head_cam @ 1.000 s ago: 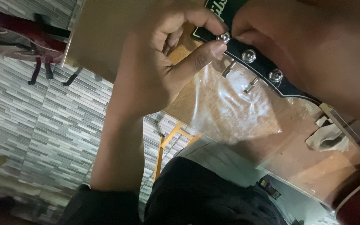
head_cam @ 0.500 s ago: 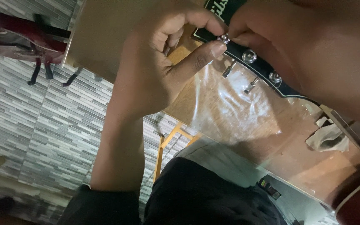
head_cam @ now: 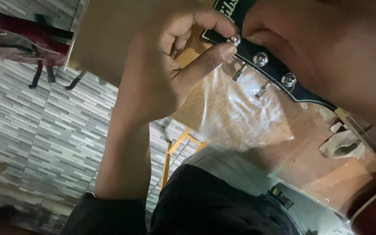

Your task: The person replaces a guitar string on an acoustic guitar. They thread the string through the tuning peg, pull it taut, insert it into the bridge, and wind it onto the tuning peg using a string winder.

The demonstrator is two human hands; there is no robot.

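Your left hand (head_cam: pixel 166 74) pinches the top silver peg (head_cam: pixel 234 40) on the black guitar head (head_cam: pixel 279 69), with the index finger above it and the thumb pressing from below. Your right hand (head_cam: pixel 327 48) comes from the upper right and its fingertips meet the same peg from the other side; it grasps at the peg, but how firmly you cannot tell, because the palm hides most of it. Compared with half a second ago, very little has changed: the thumb sits a bit closer under the peg and the right fingertips are pressed nearer to it, so the work stays on this one peg and does not pass to the next. Two more silver pegs (head_cam: pixel 260 58) follow below it along the edge, and their metal shafts stick out on the underside. The guitar head lies over a wooden worktop (head_cam: pixel 223 104) covered by a clear plastic sheet (head_cam: pixel 257 126). A crumpled cloth (head_cam: pixel 342 143) rests on the worktop near the guitar neck (head_cam: pixel 370 135). On the left a dark red guitar (head_cam: pixel 18 32) hangs before the grey tiled wall (head_cam: pixel 31 130).
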